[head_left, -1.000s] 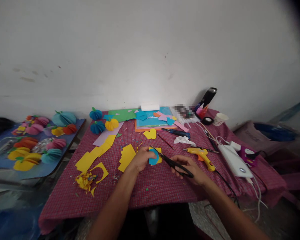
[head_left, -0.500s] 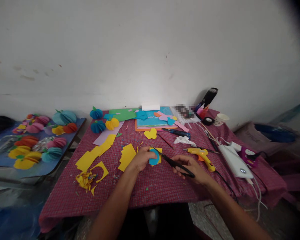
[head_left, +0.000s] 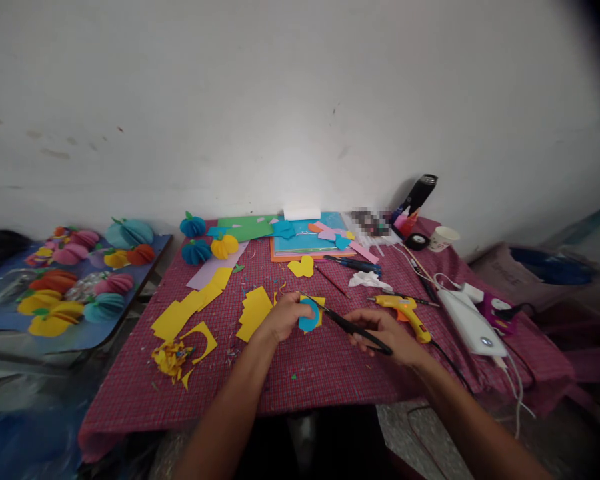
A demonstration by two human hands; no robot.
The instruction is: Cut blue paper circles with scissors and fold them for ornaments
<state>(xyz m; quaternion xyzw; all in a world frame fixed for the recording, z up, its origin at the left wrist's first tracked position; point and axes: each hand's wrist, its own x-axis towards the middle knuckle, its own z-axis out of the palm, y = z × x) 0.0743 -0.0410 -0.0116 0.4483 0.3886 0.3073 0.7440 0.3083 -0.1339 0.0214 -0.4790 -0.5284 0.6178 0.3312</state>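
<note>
A blue paper disc (head_left: pixel 308 315), backed by a piece of yellow paper (head_left: pixel 319 311), sits pinched in the left hand (head_left: pixel 283 316), whose fingers curl closed around its left edge just above the red checked tablecloth (head_left: pixel 305 373). The tips of the black scissors (head_left: pixel 354 327) meet the disc from the right; whether the blades are parted cannot be told. The right hand (head_left: pixel 383 335) is closed around the scissor handles, to the right of the disc and slightly nearer the person.

Just left of the left hand lies a stack of yellow paper pieces (head_left: pixel 253 312), and farther left more yellow offcuts (head_left: pixel 190 311) and a heap of shredded yellow scraps (head_left: pixel 171 358). Just beyond the right hand rests a yellow glue gun (head_left: pixel 405 311); to its right lies a white power strip (head_left: pixel 470 323) with cables. Beyond the disc lies a yellow paper heart (head_left: pixel 301 267), and farther on, near the wall, a pile of coloured paper sheets (head_left: pixel 305 237) and folded paper balls (head_left: pixel 196 252). Well to the left, a separate blue board (head_left: pixel 10 331) carries many more paper balls (head_left: pixel 105 308).
</note>
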